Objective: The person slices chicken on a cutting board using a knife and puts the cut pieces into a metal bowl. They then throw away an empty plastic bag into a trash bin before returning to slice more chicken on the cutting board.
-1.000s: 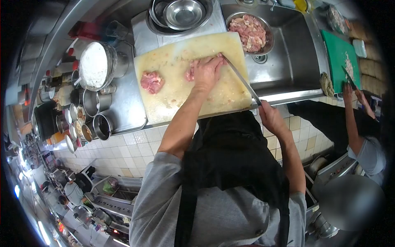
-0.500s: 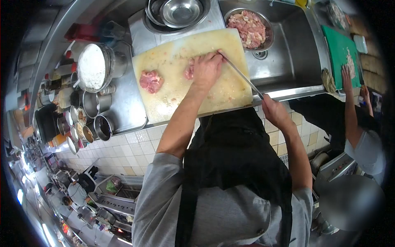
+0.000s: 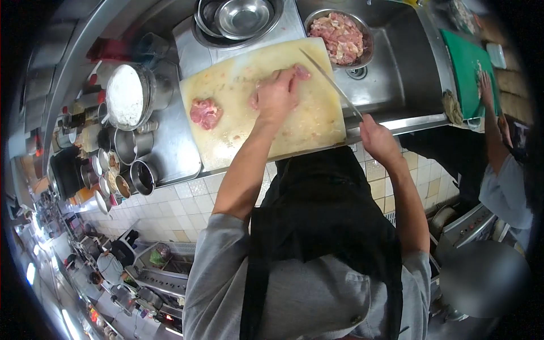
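Observation:
My right hand (image 3: 378,139) is closed round the handle of a long knife (image 3: 333,83). Its blade slants up and left over the right part of the yellowed cutting board (image 3: 226,148), just right of my other hand. My left hand (image 3: 277,97) has curled fingers pressed on a piece of raw chicken (image 3: 302,72). Pink meat shows at the fingertips and again on the hand's left side, while the middle is hidden under the palm. A second raw chicken piece (image 3: 206,113) lies untouched on the left of the board.
Behind the board's right corner, a metal bowl of cut chicken (image 3: 338,38) stands in the sink (image 3: 405,62). Nested steel bowls (image 3: 243,18) sit at the back. White powder fills a bowl (image 3: 126,95) at left, near several pots. A co-worker's hand (image 3: 485,88) is over a green board (image 3: 462,73).
The knife blade has come away from my left fingertips, its tip now farther up the board. A bit of chicken now shows at those fingertips. The co-worker's hand has moved up.

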Available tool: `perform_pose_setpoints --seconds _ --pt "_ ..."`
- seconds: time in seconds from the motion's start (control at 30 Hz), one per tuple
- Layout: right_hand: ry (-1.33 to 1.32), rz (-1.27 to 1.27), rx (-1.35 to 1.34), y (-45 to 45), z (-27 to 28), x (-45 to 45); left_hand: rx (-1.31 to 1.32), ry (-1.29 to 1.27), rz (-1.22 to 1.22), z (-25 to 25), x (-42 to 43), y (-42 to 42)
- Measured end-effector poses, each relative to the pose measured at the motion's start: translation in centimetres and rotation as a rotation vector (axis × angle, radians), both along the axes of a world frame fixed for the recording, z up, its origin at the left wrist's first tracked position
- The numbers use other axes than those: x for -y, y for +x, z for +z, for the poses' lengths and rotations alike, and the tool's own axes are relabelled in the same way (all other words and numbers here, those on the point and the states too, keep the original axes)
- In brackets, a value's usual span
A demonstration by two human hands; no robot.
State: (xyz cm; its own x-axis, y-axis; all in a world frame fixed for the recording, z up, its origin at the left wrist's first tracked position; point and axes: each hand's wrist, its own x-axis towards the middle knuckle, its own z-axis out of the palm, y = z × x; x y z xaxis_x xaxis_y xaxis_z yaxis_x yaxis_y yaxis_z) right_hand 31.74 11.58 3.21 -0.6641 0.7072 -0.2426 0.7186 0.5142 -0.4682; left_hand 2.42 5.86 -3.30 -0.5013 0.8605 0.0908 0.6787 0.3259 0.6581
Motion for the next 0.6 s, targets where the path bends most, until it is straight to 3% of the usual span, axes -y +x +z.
perform_pose_setpoints --seconds 0.07,0.2,0.27,0.3,0.37,0.47,0.6 --pt "-0.014 -0.021 -0.038 0.5 -0.4 0.1 -0.319 0.182 -0.152 0.4 -0.7 0.9" --pt "-0.015 0.003 -0.085 1.4 -1.1 1.1 -0.336 0.165 -0.276 0.0 -1.8 0.7" --pt "-0.08 -0.04 0.01 1.4 -0.7 1.7 -0.344 0.28 -0.53 0.1 -2.0 -0.9" --pt "-0.075 -0.038 0.009 1.6 -0.8 1.9 -0.347 0.283 -0.528 0.2 -1.8 -1.0" --pt "-0.074 -0.039 -0.056 1.7 -1.4 2.3 -0.089 0.259 -0.182 1.3 -1.0 -0.9" --pt "-0.106 -0.051 -0.099 1.2 -0.9 2.9 0.0 0.1 -0.131 1.5 -0.4 0.2" --pt "-0.108 -0.02 -0.121 0.9 -0.6 3.5 0.007 0.223 -0.216 -0.4 -0.7 0.8"
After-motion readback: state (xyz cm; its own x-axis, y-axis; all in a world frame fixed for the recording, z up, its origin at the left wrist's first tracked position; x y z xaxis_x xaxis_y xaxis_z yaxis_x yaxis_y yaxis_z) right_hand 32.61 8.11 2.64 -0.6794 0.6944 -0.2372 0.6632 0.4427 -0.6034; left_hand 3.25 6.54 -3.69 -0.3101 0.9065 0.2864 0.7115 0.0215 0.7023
